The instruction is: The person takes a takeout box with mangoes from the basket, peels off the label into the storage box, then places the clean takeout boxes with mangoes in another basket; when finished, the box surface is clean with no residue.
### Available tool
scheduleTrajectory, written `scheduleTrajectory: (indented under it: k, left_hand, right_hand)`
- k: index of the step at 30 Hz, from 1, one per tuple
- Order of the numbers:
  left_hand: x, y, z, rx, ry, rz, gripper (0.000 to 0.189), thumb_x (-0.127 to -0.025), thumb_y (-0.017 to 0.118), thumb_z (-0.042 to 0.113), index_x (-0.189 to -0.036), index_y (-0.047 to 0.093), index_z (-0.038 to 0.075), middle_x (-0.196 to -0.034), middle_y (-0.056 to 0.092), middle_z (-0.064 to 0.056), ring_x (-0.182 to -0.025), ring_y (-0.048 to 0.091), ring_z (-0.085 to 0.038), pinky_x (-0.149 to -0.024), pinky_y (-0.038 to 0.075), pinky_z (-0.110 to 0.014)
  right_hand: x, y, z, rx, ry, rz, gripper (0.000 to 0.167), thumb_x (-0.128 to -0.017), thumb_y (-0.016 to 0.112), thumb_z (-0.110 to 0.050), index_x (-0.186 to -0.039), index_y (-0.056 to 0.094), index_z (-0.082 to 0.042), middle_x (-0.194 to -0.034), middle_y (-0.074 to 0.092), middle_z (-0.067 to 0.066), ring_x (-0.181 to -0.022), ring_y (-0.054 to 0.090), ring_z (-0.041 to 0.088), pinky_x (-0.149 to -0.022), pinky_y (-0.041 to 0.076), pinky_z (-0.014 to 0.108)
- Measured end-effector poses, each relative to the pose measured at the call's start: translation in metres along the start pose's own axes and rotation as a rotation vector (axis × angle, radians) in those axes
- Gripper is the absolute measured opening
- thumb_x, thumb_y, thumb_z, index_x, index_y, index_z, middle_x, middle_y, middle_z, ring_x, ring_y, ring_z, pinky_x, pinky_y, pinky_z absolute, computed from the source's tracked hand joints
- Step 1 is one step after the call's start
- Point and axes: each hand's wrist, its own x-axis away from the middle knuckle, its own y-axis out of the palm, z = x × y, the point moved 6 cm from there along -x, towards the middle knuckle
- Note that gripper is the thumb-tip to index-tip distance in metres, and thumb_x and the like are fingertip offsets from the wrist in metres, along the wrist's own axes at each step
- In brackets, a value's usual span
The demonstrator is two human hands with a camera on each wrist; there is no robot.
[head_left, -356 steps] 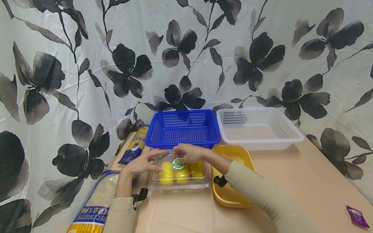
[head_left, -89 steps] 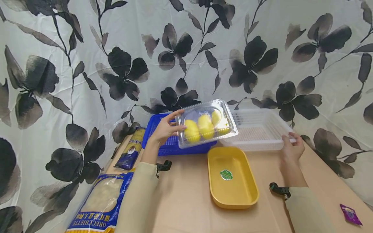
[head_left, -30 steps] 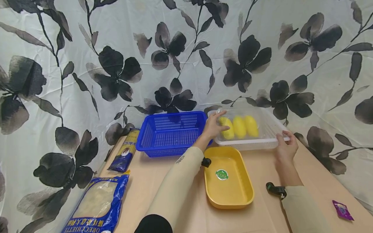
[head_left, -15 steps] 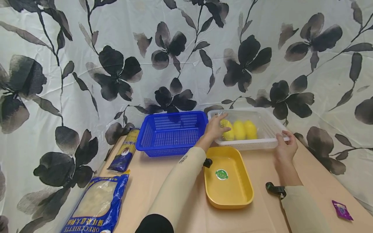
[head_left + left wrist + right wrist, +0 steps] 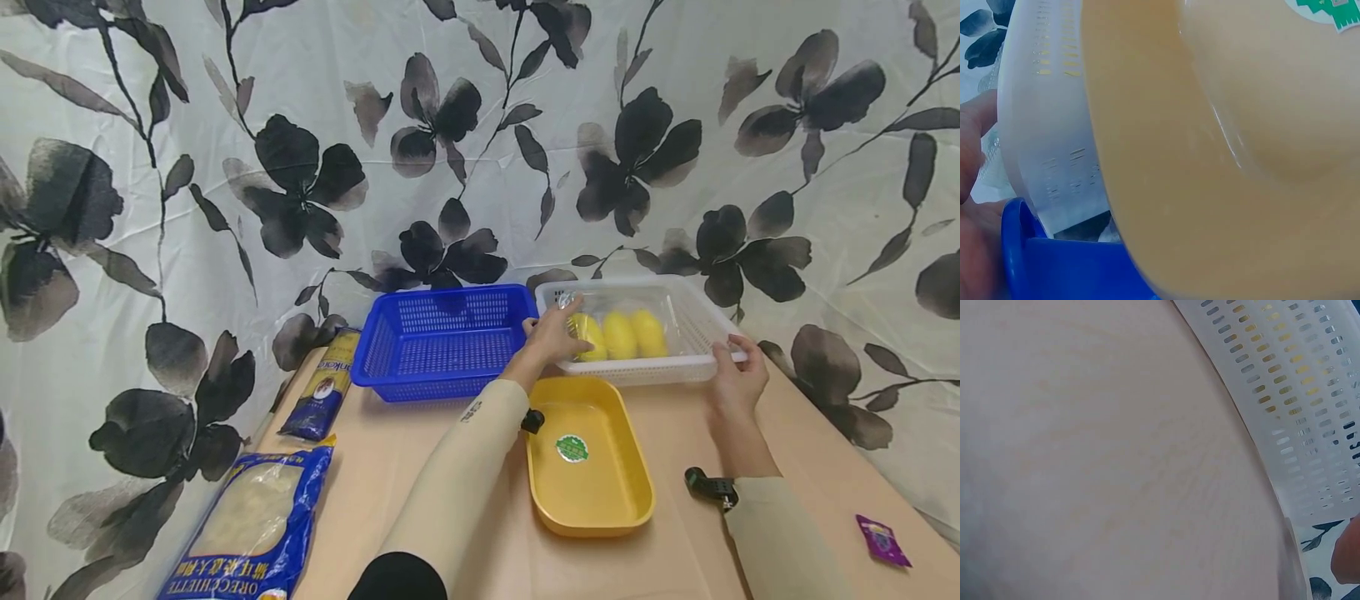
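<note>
A clear plastic clamshell box (image 5: 681, 327) with yellow oval fruits (image 5: 619, 335) inside lies in the white perforated basket (image 5: 630, 371). My left hand (image 5: 553, 335) holds the box's left end, fingers reaching over the basket's near left corner. One digit shows by the blue basket's rim. In the left wrist view, fingers (image 5: 972, 150) appear at the edge beside the white wall. My right hand (image 5: 738, 375) pinches the white basket's right front corner. Only a fingertip (image 5: 1347, 556) of it shows in the right wrist view, close to the basket's end.
A blue perforated basket (image 5: 438, 388) stands left of the white one. In front is a yellow tray (image 5: 588, 492) with a green round sticker (image 5: 572, 448). Pasta packages (image 5: 324, 396), including an orecchiette bag (image 5: 247, 517), line the left side. A small purple packet (image 5: 882, 540) lies at right.
The green sticker went from the box into the yellow tray. My left hand lifted the box rightward into the white basket. My right hand took the basket's corner. Lately only left fingers shifted slightly.
</note>
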Motion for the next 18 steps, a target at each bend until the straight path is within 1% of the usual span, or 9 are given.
scheduleTrajectory:
  k: [3,6,8,10,13,18]
  left_hand:
    - [0.0011,0.0006,0.0014,0.005,0.027,-0.021,0.087,-0.091,0.081,0.040,-0.163,0.032,0.039,-0.164,0.044,0.000,-0.151,0.040,-0.021,-0.118,0.019,-0.053]
    - [0.0013,0.0015,0.0028,-0.021,0.049,-0.010,0.081,-0.092,0.080,0.039,-0.162,0.037,0.037,-0.161,0.048,-0.001,-0.150,0.044,-0.023,-0.122,0.017,-0.054]
    - [0.0010,0.0026,0.0034,-0.055,0.058,0.002,0.078,-0.093,0.079,0.040,-0.161,0.040,0.036,-0.158,0.053,0.000,-0.146,0.049,-0.023,-0.125,0.017,-0.053]
    - [0.0007,0.0035,0.0042,-0.099,0.065,0.014,0.076,-0.093,0.078,0.042,-0.160,0.042,0.035,-0.155,0.056,0.001,-0.143,0.052,-0.021,-0.126,0.019,-0.051]
    - [0.0012,0.0040,0.0057,-0.144,0.070,0.026,0.074,-0.094,0.077,0.042,-0.160,0.043,0.034,-0.154,0.057,0.004,-0.143,0.053,-0.019,-0.127,0.022,-0.048]
    - [0.0039,0.0033,0.0094,-0.177,0.074,0.035,0.071,-0.097,0.074,0.039,-0.160,0.042,0.032,-0.157,0.055,0.001,-0.146,0.050,-0.020,-0.125,0.028,-0.045]
  right_hand:
    - [0.0004,-0.0002,-0.0005,-0.010,0.010,0.000,0.036,-0.098,0.072,-0.019,-0.134,0.066,-0.020,-0.105,0.056,-0.009,-0.091,0.054,0.005,-0.065,0.044,0.013]
    - [0.0013,-0.0004,-0.0002,-0.007,0.017,-0.001,0.037,-0.098,0.072,-0.020,-0.134,0.066,-0.021,-0.109,0.056,-0.011,-0.094,0.054,0.005,-0.067,0.045,0.013]
    - [0.0021,-0.0004,0.0002,-0.007,0.023,-0.001,0.036,-0.098,0.072,-0.021,-0.134,0.066,-0.022,-0.112,0.056,-0.011,-0.097,0.054,0.005,-0.068,0.046,0.013]
    - [0.0027,-0.0004,0.0004,-0.002,0.026,0.002,0.035,-0.099,0.072,-0.021,-0.133,0.066,-0.023,-0.114,0.056,-0.011,-0.098,0.055,0.005,-0.069,0.047,0.013]
    - [0.0032,-0.0001,0.0008,0.005,0.035,-0.002,0.035,-0.099,0.072,-0.023,-0.134,0.065,-0.025,-0.116,0.056,-0.011,-0.101,0.054,0.005,-0.070,0.047,0.012]
    - [0.0026,-0.0001,0.0010,0.000,0.041,-0.013,0.037,-0.100,0.071,-0.024,-0.136,0.064,-0.024,-0.114,0.055,-0.012,-0.101,0.054,0.006,-0.070,0.048,0.012]
